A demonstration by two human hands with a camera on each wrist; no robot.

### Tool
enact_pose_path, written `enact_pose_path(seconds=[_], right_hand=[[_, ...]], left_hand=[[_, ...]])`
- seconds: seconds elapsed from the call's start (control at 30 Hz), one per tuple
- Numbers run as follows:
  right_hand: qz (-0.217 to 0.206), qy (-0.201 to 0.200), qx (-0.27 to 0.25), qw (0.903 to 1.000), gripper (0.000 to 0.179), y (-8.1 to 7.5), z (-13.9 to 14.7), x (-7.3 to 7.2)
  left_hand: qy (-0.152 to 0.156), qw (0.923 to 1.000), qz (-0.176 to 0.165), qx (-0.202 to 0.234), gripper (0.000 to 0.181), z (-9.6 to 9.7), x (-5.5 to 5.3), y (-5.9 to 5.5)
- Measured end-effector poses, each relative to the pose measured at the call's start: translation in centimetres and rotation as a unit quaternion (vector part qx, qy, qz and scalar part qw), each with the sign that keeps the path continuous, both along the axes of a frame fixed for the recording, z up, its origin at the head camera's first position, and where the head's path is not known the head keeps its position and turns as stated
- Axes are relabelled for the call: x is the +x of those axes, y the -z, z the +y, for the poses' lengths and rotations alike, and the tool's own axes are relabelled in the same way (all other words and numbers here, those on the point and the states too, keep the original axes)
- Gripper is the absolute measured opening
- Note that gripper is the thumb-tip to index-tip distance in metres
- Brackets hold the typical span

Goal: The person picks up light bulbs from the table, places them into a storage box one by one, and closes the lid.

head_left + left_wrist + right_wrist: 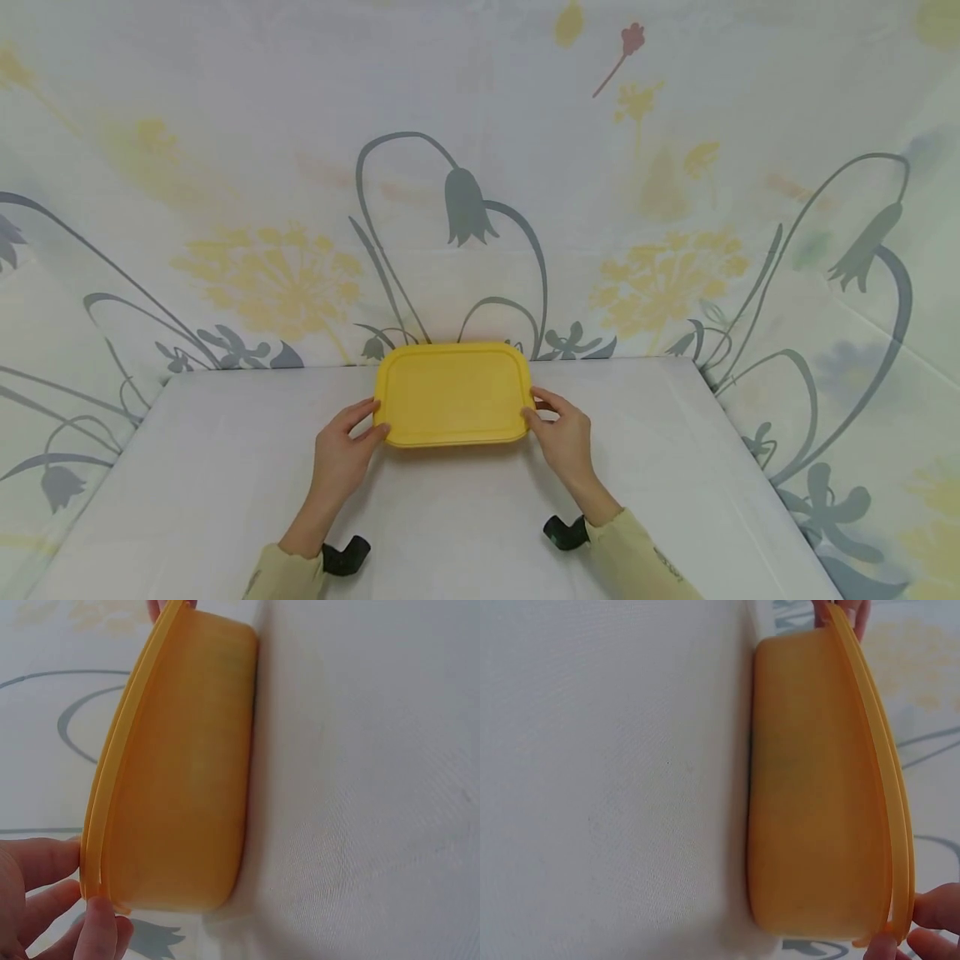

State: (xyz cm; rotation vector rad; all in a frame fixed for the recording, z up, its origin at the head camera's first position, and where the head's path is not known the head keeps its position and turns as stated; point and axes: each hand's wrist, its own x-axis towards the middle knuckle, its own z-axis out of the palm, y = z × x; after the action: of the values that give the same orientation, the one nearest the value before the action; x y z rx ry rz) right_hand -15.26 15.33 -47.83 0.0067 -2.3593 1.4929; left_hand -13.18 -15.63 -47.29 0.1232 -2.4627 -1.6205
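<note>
A yellow plastic food container [452, 395] with its lid on is at the far side of the white table; both wrist views show its smooth side wall [184, 765] below the lid's rim [885, 772]. My left hand [343, 446] grips the left end of the lid, thumb near the front corner and fingers at the edge. At the right end, my right hand [564, 437] pinches the rim in the same way. The container's base appears to be at the tabletop. What is inside cannot be seen.
The white table [465, 525] runs back to a flower-printed cloth [480, 275] close behind the container. More of this cloth hangs at both sides. Black wrist mounts [347, 556] stick out from the cuffs of the light sleeves [637, 558].
</note>
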Motion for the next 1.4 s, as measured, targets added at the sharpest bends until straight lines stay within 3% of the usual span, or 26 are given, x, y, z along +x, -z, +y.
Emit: enact_pose_path(seconds=[0.37,1.1,1.4], right_hand=[[-0.016,-0.005,-0.003,0.9999,0.036,0.0,0.0,-1.0],[-0.035,-0.002,0.0,0.9994,0.034,0.2,0.0,-1.8],[-0.036,-0.006,0.004,0.9993,0.035,0.3,0.0,-2.1]], left_hand=[[0.0,0.9995,0.031,-0.008,0.04,-0.1,-0.5,0.1],[0.008,1.0,0.002,0.0,0.043,0.1,-0.8,-0.4],[0.005,1.0,-0.006,0.002,0.043,0.1,-1.1,0.0]])
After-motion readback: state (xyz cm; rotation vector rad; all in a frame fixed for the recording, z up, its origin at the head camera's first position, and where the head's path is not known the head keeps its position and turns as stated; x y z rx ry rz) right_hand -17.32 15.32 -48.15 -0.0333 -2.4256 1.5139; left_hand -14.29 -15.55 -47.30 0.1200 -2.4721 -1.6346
